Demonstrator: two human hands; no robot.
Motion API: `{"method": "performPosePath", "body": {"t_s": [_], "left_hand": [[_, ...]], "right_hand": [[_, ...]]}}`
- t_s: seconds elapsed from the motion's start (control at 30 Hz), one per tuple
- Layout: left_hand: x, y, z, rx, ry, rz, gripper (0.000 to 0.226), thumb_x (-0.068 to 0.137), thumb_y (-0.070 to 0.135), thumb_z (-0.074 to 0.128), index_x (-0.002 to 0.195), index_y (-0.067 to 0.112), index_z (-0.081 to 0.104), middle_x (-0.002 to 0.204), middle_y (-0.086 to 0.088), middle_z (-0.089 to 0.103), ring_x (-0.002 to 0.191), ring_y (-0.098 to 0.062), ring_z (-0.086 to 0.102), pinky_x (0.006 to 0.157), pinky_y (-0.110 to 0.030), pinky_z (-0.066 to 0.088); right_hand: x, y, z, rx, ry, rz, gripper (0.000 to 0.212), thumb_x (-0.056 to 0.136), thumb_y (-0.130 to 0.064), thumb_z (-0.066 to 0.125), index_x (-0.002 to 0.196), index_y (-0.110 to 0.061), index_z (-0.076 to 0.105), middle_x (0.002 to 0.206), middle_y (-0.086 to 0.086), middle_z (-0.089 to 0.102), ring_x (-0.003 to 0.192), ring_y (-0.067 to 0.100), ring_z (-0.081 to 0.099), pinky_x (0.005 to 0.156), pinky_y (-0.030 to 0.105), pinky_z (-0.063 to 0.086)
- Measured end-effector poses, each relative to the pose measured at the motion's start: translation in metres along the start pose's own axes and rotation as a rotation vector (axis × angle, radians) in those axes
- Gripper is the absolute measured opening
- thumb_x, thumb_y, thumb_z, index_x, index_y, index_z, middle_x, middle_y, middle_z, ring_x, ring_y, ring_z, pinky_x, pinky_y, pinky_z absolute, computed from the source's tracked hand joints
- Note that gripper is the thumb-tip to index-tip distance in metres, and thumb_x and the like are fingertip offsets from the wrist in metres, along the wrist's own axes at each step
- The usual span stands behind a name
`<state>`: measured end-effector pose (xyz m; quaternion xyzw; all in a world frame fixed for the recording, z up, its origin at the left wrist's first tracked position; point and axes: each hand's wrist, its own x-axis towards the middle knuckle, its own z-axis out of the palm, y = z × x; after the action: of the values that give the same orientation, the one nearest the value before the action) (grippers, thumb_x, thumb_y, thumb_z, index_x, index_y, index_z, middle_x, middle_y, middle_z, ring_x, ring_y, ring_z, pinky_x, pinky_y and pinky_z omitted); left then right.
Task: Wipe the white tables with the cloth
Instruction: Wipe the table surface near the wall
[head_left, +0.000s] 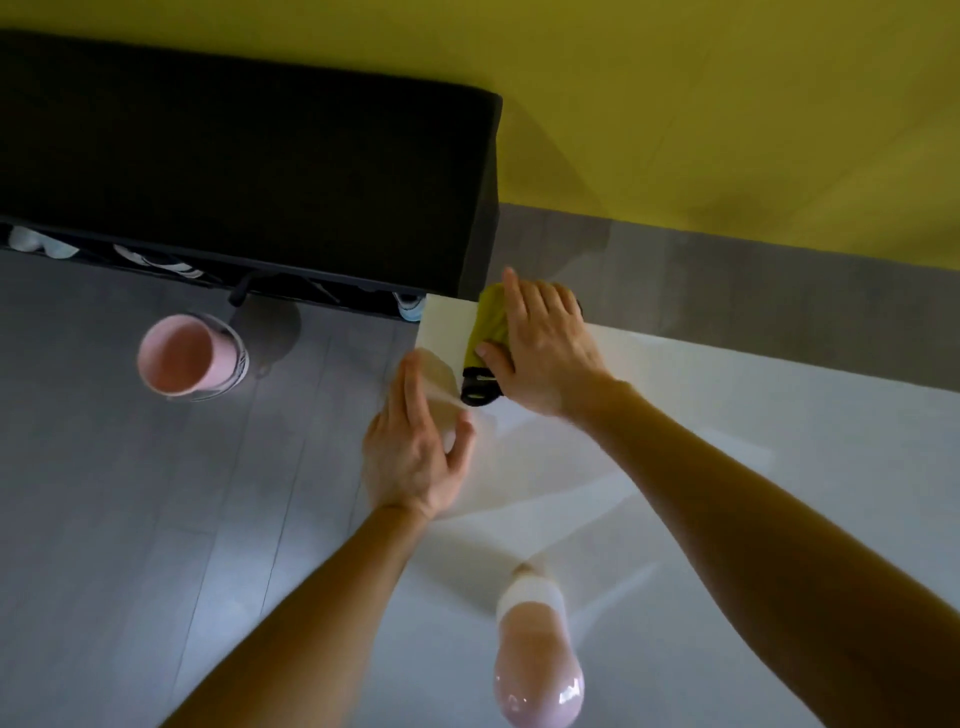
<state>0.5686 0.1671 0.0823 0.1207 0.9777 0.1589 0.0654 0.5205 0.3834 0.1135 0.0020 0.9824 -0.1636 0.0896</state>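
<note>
Here the yellow-green cloth (485, 322), black-trimmed at its near end, lies at the far left corner of the white table (727, 467). The right hand (545, 348) presses flat on it, fingers straight, thumb resting on the fabric. The left hand (415, 457), blurred, is spread at the table's left edge, holding nothing. A pink cup (182, 358) stands on the grey floor; the dark print on its side is too blurred to read.

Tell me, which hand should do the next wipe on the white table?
Probably the right. The right hand rests flat on the cloth at the far corner of the white table, ready to sweep. The left hand is open beside the table's edge, touching no cloth.
</note>
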Motion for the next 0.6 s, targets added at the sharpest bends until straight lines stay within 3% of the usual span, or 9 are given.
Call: {"method": "performPosePath", "body": {"t_s": [0.13, 0.23, 0.3, 0.4, 0.5, 0.6], "left_hand": [[0.001, 0.004, -0.005, -0.024, -0.003, -0.014, 0.087, 0.103, 0.064, 0.042, 0.167, 0.007, 0.028, 0.159, -0.014, 0.05, 0.111, -0.036, 0.072, 0.074, -0.04, 0.062], [0.0, 0.005, -0.005, -0.029, 0.008, -0.002, 0.087, 0.103, 0.065, 0.041, 0.167, 0.007, 0.029, 0.163, -0.014, 0.046, 0.111, -0.037, 0.072, 0.07, -0.039, 0.061], [0.0, 0.004, -0.004, -0.025, 0.001, 0.002, 0.089, 0.103, 0.067, 0.038, 0.168, 0.007, 0.027, 0.166, -0.015, 0.042, 0.112, -0.038, 0.072, 0.068, -0.038, 0.06], [0.0, 0.004, -0.004, -0.004, 0.002, 0.003, 0.092, 0.103, 0.069, 0.038, 0.169, 0.007, 0.023, 0.168, -0.017, 0.04, 0.116, -0.041, 0.071, 0.068, -0.039, 0.062], [-0.001, 0.003, -0.005, 0.007, 0.001, 0.011, 0.093, 0.102, 0.07, 0.038, 0.169, 0.007, 0.024, 0.167, -0.017, 0.041, 0.116, -0.041, 0.071, 0.067, -0.039, 0.061], [-0.001, 0.002, -0.005, 0.04, 0.006, -0.003, 0.091, 0.102, 0.071, 0.039, 0.166, 0.007, 0.03, 0.163, -0.014, 0.046, 0.099, -0.036, 0.074, 0.061, -0.034, 0.058]], "right_hand": [[0.051, -0.036, -0.005, 0.091, -0.101, -0.092, 0.063, 0.1, -0.061, 0.06, 0.146, -0.021, 0.048, 0.133, 0.002, 0.065, 0.121, 0.03, 0.062, 0.111, 0.043, 0.045], [0.029, -0.016, -0.011, 0.221, -0.101, -0.05, 0.064, 0.099, -0.055, 0.066, 0.15, -0.024, 0.045, 0.139, 0.004, 0.062, 0.125, 0.03, 0.059, 0.111, 0.044, 0.046], [-0.003, 0.021, -0.019, 0.232, -0.091, 0.017, 0.066, 0.096, -0.056, 0.062, 0.15, -0.024, 0.045, 0.141, 0.006, 0.062, 0.126, 0.032, 0.059, 0.112, 0.046, 0.044], [-0.033, 0.054, -0.029, 0.141, -0.031, 0.089, 0.066, 0.092, -0.067, 0.047, 0.14, -0.022, 0.049, 0.126, 0.005, 0.066, 0.113, 0.031, 0.062, 0.107, 0.048, 0.047], [0.004, 0.015, -0.02, 0.108, -0.029, 0.128, 0.059, 0.103, -0.076, 0.042, 0.127, -0.023, 0.053, 0.107, -0.001, 0.061, 0.097, 0.024, 0.06, 0.092, 0.042, 0.046], [0.053, -0.042, 0.001, 0.096, -0.012, -0.017, 0.059, 0.107, -0.071, 0.043, 0.133, -0.02, 0.058, 0.111, 0.002, 0.067, 0.1, 0.026, 0.065, 0.088, 0.039, 0.047]]}}
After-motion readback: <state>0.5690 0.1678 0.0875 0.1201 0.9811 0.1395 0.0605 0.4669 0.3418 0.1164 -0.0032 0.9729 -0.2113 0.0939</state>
